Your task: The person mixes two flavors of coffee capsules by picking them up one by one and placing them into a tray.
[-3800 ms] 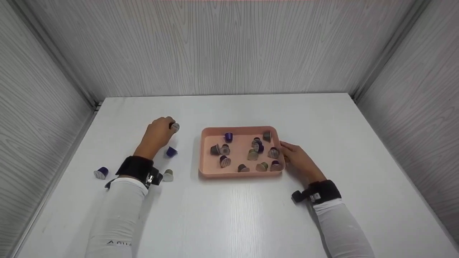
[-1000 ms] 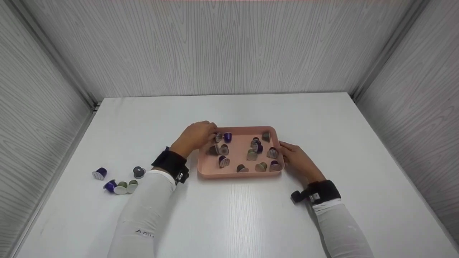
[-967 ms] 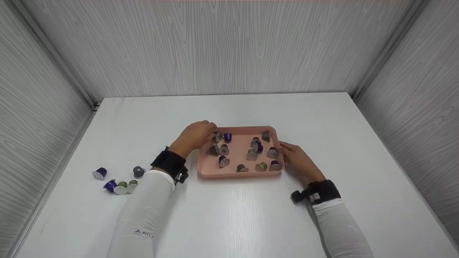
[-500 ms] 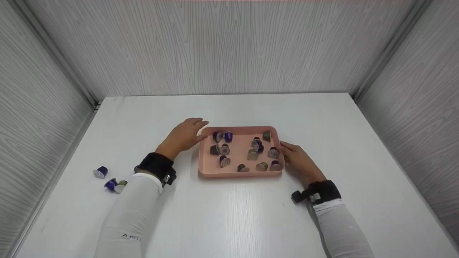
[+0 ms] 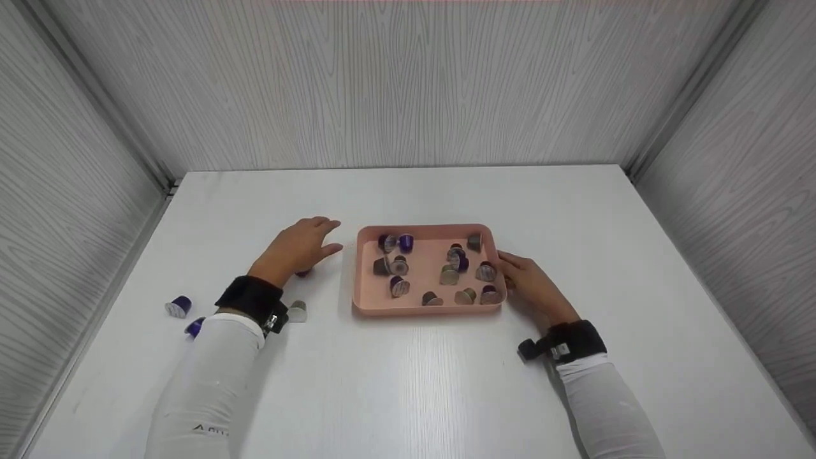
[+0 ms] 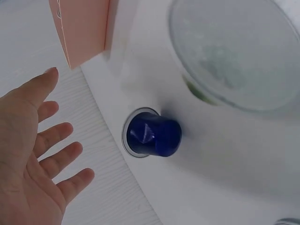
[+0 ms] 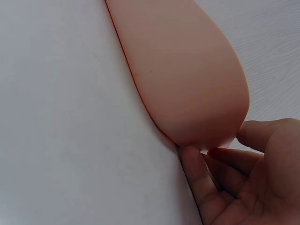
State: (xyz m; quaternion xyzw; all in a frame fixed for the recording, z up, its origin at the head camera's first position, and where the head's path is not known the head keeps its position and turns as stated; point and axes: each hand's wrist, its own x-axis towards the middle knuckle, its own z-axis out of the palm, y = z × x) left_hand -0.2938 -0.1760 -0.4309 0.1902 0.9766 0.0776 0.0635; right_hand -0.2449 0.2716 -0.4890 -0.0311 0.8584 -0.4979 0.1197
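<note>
My left hand [image 5: 296, 248] is over the table left of the pink tray [image 5: 427, 312], fingers spread with nothing held. In the left wrist view, a dark blue coffee capsule [image 6: 159, 135] lies on the table near the left hand [image 6: 35, 159]. Closer to that camera is a capsule with a pale lid [image 6: 239, 51] and a bit of green body. My right hand [image 5: 535, 287] holds the tray's right end. In the right wrist view, thumb and fingers of the right hand [image 7: 248, 180] pinch the tray wall [image 7: 187, 70]. Several coffee capsules lie in the tray.
A purple capsule with a silver lid [image 5: 179, 306] lies at the table's left. Another purple capsule [image 5: 194, 327] is partly covered by the left sleeve. A pale green capsule [image 5: 298, 312] lies beside the left wrist strap. Grey wood-grain panels [image 5: 401, 83] stand behind and at both sides.
My left hand has let go of a capsule in the tray's far left corner, opened, and moved back left over the table. The right hand and the tray have stayed in place.
</note>
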